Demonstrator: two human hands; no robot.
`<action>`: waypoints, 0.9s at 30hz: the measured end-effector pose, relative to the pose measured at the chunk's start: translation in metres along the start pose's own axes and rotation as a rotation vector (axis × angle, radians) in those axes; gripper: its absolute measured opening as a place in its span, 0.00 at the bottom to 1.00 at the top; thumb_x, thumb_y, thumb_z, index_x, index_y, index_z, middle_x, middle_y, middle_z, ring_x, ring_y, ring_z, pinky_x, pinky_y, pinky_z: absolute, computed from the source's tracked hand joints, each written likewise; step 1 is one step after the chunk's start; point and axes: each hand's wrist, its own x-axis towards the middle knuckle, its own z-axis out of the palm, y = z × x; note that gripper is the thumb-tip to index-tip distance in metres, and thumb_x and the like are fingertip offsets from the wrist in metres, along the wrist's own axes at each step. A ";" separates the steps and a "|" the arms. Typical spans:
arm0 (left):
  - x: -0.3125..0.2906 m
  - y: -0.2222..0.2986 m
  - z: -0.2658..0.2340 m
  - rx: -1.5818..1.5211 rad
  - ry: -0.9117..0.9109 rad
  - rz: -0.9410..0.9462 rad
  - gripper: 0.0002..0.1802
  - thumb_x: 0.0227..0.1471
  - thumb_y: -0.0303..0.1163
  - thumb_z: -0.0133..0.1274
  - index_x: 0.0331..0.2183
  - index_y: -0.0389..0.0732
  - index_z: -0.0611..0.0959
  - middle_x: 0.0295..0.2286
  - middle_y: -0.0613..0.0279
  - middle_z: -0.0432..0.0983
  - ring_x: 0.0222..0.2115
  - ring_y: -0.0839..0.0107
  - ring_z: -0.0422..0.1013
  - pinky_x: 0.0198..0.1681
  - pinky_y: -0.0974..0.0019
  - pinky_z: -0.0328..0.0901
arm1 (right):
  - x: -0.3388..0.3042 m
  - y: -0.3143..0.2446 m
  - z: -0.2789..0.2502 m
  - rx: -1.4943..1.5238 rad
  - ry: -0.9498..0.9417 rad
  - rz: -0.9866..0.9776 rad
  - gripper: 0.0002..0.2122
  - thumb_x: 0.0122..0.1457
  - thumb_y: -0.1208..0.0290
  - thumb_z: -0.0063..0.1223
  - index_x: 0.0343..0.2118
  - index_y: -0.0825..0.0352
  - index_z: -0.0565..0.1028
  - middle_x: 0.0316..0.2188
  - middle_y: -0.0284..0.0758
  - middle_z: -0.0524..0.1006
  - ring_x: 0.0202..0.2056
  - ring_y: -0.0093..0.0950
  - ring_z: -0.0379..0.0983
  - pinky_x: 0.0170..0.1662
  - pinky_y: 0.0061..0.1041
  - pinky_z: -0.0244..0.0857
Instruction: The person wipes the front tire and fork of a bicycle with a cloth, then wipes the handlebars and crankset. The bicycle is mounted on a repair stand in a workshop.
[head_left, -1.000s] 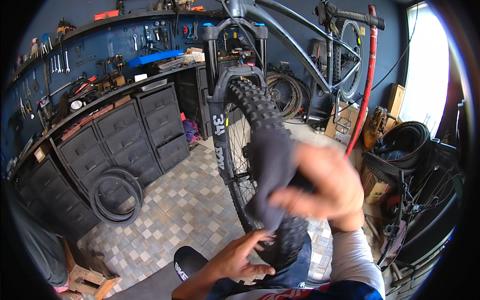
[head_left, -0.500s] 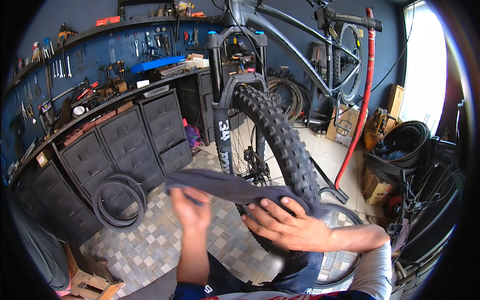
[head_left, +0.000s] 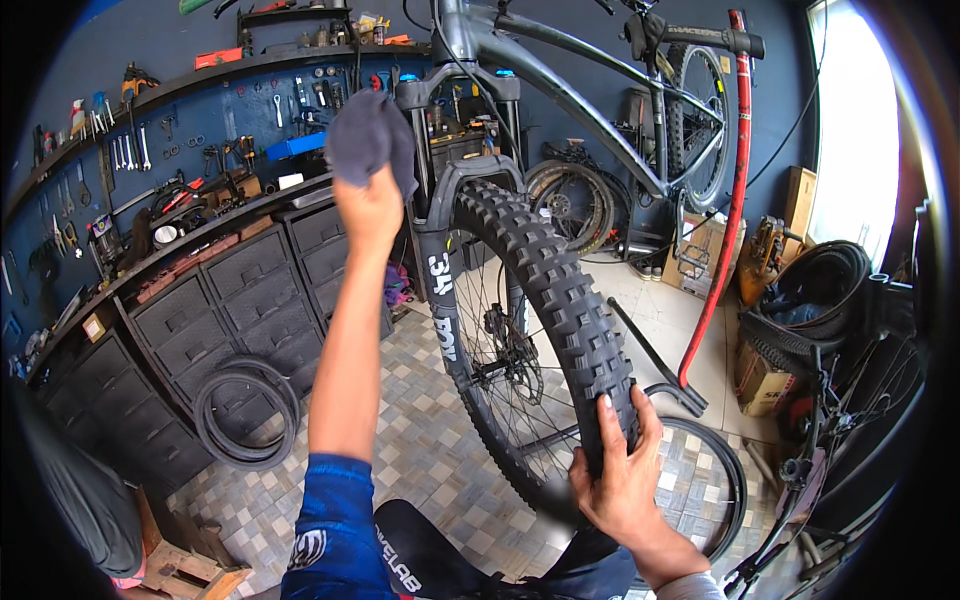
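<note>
Head view: a soft, dark grey cloth (head_left: pixel 365 135), bunched into a rounded, matt bundle, is held up in the air left of the bicycle fork's upper end. The left hand (head_left: pixel 370 215) clamps its lower part; the cloth hides most of those fingers. The right hand (head_left: pixel 622 480) rests on a black rubber tyre with chunky, blocky knobs (head_left: pixel 560 285), its fingers apart and laid over the tread near the bottom of the wheel. Thin metal spokes and a perforated metal brake disc (head_left: pixel 524 378) show inside the tyre. A matt black suspension fork (head_left: pixel 440 290) straddles the wheel, under a glossy grey tubular frame (head_left: pixel 575 95). Beyond stand textured black plastic drawers (head_left: pixel 255 275), with smooth black rubber hoops (head_left: pixel 207 410) leaning against them, on a patchwork floor of grey and beige squares (head_left: pixel 420 405).
</note>
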 end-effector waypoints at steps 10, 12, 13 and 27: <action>0.036 -0.024 0.060 0.361 -0.218 0.280 0.35 0.61 0.42 0.56 0.60 0.29 0.69 0.60 0.43 0.66 0.61 0.57 0.64 0.66 0.61 0.52 | -0.019 0.012 0.013 0.003 0.046 -0.017 0.41 0.43 0.78 0.66 0.65 0.63 0.63 0.58 0.64 0.57 0.53 0.59 0.64 0.53 0.52 0.62; 0.018 -0.021 0.043 0.037 -0.500 -0.017 0.31 0.63 0.41 0.48 0.61 0.30 0.70 0.58 0.48 0.70 0.60 0.62 0.65 0.66 0.64 0.52 | -0.019 0.015 0.018 0.019 0.068 -0.024 0.39 0.42 0.78 0.66 0.63 0.63 0.65 0.58 0.63 0.58 0.51 0.58 0.65 0.52 0.52 0.63; 0.011 -0.020 0.033 -0.114 -0.495 -0.138 0.28 0.63 0.39 0.44 0.57 0.31 0.74 0.55 0.49 0.73 0.59 0.62 0.65 0.64 0.63 0.53 | -0.018 0.016 0.020 0.034 0.073 -0.024 0.39 0.42 0.78 0.66 0.62 0.63 0.66 0.58 0.63 0.58 0.51 0.58 0.65 0.52 0.52 0.63; -0.008 -0.021 0.019 0.342 -0.135 0.171 0.18 0.55 0.22 0.57 0.49 0.35 0.77 0.47 0.55 0.76 0.51 0.62 0.70 0.58 0.62 0.61 | -0.048 0.017 0.061 0.102 0.104 -0.058 0.36 0.42 0.76 0.67 0.59 0.60 0.69 0.57 0.60 0.57 0.53 0.53 0.61 0.51 0.50 0.62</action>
